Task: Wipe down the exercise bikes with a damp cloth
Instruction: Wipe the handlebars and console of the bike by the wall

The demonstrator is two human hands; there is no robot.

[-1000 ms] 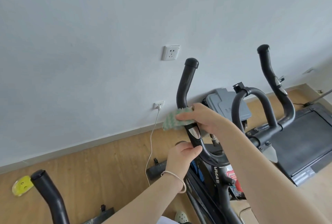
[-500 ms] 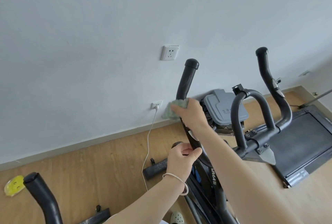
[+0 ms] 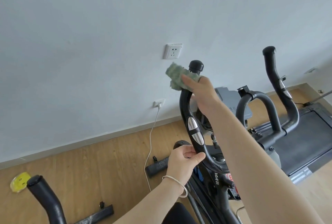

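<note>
At the near left, a second black handlebar [image 3: 46,198] rises beside a yellow item [image 3: 18,182] on the floor. The left hand [image 3: 183,162] grasps the bike handlebar [image 3: 185,109] low on its curve. Higher on the same bar, just under its end cap, the right hand [image 3: 203,94] clasps the green cloth [image 3: 175,78]. A treadmill [image 3: 309,134] lies far right.

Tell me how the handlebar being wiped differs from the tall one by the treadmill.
The wiped handlebar has the right hand wrapping a green cloth round it just under its cap, and the left hand gripping it lower down; the far handlebar is untouched. The wiped handlebar sits nearer the camera than the far one. Both are black, curved, capped, with silver sensor plates.
</note>
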